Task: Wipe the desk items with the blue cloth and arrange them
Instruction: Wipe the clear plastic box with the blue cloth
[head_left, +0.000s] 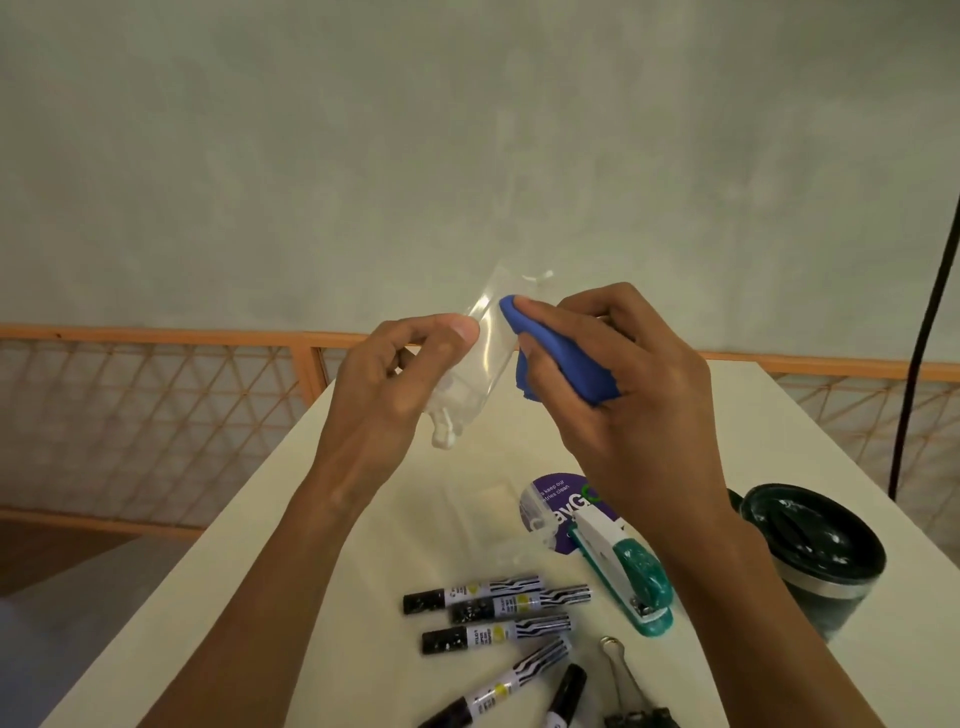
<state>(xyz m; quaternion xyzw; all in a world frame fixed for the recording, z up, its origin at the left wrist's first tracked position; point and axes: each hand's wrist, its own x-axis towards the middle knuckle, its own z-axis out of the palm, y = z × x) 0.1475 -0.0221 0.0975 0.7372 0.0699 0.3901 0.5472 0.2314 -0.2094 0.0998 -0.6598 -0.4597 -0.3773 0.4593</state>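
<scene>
My left hand (395, 379) grips a clear plastic spray bottle (488, 343) by its white nozzle end, held tilted above the white desk (363, 545). My right hand (613, 384) holds the bunched blue cloth (556, 358) and presses it against the bottle's side. Lower on the desk lie several black markers (493, 605) with striped caps, a teal and white stapler (623, 571), a black binder clip (631, 696) and a second clear bottle (524, 525) lying on a purple round sticker (561, 493).
A dark green lidded tumbler (815, 551) stands at the right, close to my right forearm. An orange wooden lattice railing (156, 410) runs behind the desk's far edge. A black cable (930, 312) hangs at the far right. The desk's left edge drops to the floor.
</scene>
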